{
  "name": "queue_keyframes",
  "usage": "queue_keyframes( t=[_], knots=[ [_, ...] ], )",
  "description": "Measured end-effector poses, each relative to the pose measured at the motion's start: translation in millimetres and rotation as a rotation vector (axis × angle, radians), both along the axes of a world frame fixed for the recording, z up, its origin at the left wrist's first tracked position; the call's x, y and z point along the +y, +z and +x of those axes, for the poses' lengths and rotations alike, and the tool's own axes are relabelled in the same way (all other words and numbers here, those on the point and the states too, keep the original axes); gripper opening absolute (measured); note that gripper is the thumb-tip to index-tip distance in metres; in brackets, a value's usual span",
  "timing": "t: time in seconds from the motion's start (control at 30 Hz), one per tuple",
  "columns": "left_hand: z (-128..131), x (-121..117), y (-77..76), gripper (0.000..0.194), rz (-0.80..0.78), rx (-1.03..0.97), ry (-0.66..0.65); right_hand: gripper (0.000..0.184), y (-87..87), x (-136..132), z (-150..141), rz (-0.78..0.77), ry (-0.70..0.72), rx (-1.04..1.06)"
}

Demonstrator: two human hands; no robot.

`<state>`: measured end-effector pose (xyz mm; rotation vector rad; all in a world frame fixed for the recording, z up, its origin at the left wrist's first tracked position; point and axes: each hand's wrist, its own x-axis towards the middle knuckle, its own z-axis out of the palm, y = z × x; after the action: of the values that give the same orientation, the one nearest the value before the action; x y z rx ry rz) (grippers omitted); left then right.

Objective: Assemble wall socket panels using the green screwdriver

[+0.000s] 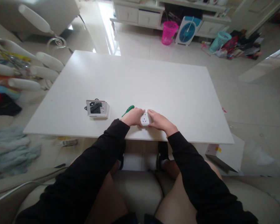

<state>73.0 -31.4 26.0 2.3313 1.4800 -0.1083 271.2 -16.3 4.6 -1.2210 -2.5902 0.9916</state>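
Note:
Between my two hands is a white wall socket (145, 119), its face with the slots turned up, near the front edge of the white table (140, 81). My left hand (134, 117) grips its left side, with fingers closed along the edge. On the opposite side my right hand (159, 119) holds it with thumb and fingers. A green-handled screwdriver (130, 108) lies just beyond my left hand, its lower part hidden by that hand. Farther left sit stacked white frames (105, 110) with black parts (95, 107) showing through the opening.
The table's front edge runs just before my knees. White rounded lamp arms (50, 60) reach toward the table's left side. Across the floor stand a pink basket (169, 32), a blue fan (186, 31) and a teal basket (220, 41). A white box-like piece (231, 154) is below right.

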Motion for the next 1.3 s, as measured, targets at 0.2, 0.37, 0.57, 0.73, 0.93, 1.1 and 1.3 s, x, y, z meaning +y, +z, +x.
queue_keyframes(
  t=[0.2,0.37,0.57,0.73,0.93,1.1,1.3],
  knots=[
    [-1.6,2.9,-6.6,0.063,-0.036,-0.059,0.003,0.075,0.9,-0.5,0.3,0.012,-0.006,0.003],
    [-5.5,1.7,-12.7,0.079,-0.048,-0.125,0.014,0.066,2.5,-2.3,3.7,0.061,0.009,0.071],
    [-12.4,8.0,-10.6,0.088,-0.145,-0.286,0.129,0.062,5.7,-7.3,3.8,0.088,-0.056,0.045],
    [-15.2,14.7,1.6,0.046,-0.237,-0.701,0.435,0.066,21.4,-8.5,2.7,0.199,-0.071,0.181],
    [0.5,10.8,21.1,0.035,-0.332,-1.237,0.613,0.073,42.3,-9.6,2.8,0.204,-0.191,0.437],
    [8.4,9.7,23.7,0.032,-0.308,-1.296,0.595,0.036,43.9,-6.5,0.3,0.015,-0.435,0.632],
    [15.0,6.5,25.0,0.03,-0.347,-1.304,0.515,0.031,45.5,-3.7,1.5,0.005,-0.453,0.649]
  ],
)
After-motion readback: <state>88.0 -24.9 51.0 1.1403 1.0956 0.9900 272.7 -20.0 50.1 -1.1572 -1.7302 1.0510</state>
